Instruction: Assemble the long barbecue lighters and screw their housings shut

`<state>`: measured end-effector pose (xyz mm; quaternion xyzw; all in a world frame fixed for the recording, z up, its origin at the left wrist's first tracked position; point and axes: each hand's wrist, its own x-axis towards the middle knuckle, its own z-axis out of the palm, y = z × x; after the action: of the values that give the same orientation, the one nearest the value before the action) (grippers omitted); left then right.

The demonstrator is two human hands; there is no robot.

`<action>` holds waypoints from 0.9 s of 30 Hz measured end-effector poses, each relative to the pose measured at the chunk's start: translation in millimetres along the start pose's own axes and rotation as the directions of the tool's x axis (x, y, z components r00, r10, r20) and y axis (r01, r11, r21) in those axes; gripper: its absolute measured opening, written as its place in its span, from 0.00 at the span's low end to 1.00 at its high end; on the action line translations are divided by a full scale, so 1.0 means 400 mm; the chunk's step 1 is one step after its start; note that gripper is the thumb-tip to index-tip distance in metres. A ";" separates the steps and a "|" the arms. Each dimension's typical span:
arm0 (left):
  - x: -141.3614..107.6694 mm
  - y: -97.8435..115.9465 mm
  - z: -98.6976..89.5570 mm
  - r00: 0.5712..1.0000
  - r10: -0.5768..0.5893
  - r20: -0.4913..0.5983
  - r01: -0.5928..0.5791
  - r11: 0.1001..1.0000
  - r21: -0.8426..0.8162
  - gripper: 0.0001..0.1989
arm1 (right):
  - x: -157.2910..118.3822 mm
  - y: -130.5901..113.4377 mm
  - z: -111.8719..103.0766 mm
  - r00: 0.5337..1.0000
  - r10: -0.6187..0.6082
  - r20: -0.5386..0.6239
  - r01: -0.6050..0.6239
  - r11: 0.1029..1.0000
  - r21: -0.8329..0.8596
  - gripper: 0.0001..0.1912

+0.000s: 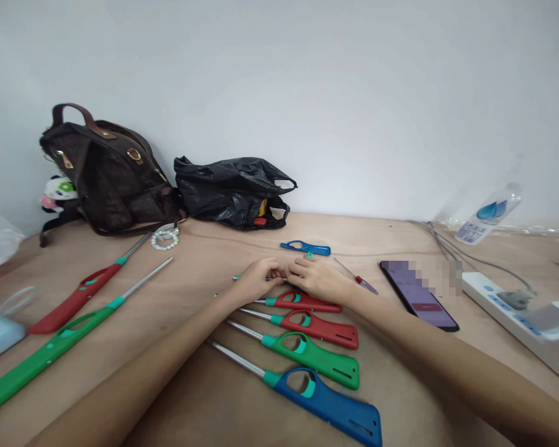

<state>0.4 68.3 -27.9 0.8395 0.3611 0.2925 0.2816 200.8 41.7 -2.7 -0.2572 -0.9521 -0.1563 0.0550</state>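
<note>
- Fingers of the left hand [256, 279] and right hand [314, 278] were curled inward and met at their tips over a small part [276, 275], mostly hidden; whether they pinched it or only touched it could not be told.
- Small part: lay between the two hands at mid-table, just beyond the row of lighters.
- Row of four long-nosed lighters below the hands, near to far: blue lighter [328, 403], green lighter [317, 357], red lighter [321, 329], second red lighter [307, 302]. All appeared whole, handles right, metal tubes pointing left.
- Loose blue handle piece [306, 249], far of the hands, lay apart from any tube; by the look of it, an item not yet put together.
- Small screwdriver [361, 280], just right of the right hand, lay untouched.
- Long red lighter [77, 298] and long green lighter [46, 354], well left, lay side by side.
- Phone [419, 295] and power strip [517, 313], right.
- Brown bag [107, 177] and black plastic bag [233, 192], far, against the wall.
- Judged standing: four units done, one in hand.
</note>
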 end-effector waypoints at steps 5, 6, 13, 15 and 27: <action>-0.001 0.006 -0.002 1.000 -0.011 0.005 0.011 1.000 -0.022 0.03 | -0.009 0.007 0.008 0.996 -0.058 -0.069 0.060 0.998 0.028 0.13; -0.001 0.006 -0.002 1.000 -0.012 0.007 0.012 1.000 -0.022 0.03 | -0.010 0.008 0.010 0.995 -0.059 -0.083 0.061 0.998 0.030 0.13; -0.002 -0.006 0.000 1.000 -0.010 0.008 0.010 1.000 -0.017 0.02 | 0.001 0.012 0.014 0.999 -0.017 -0.043 0.017 1.000 0.004 0.12; -0.001 -0.009 0.000 1.000 -0.002 0.016 0.002 1.000 -0.017 0.02 | 0.005 0.013 0.009 1.000 -0.002 -0.015 0.002 1.000 -0.004 0.12; 0.001 -0.003 -0.001 1.000 -0.002 0.024 0.003 0.998 -0.063 0.03 | 0.007 0.014 0.006 0.998 0.038 0.054 -0.042 0.995 0.085 0.08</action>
<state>-0.3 69.2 -28.2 0.8333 0.3494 0.2934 0.3123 201.1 48.4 -2.7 -0.2776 -0.9537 -0.1071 0.0444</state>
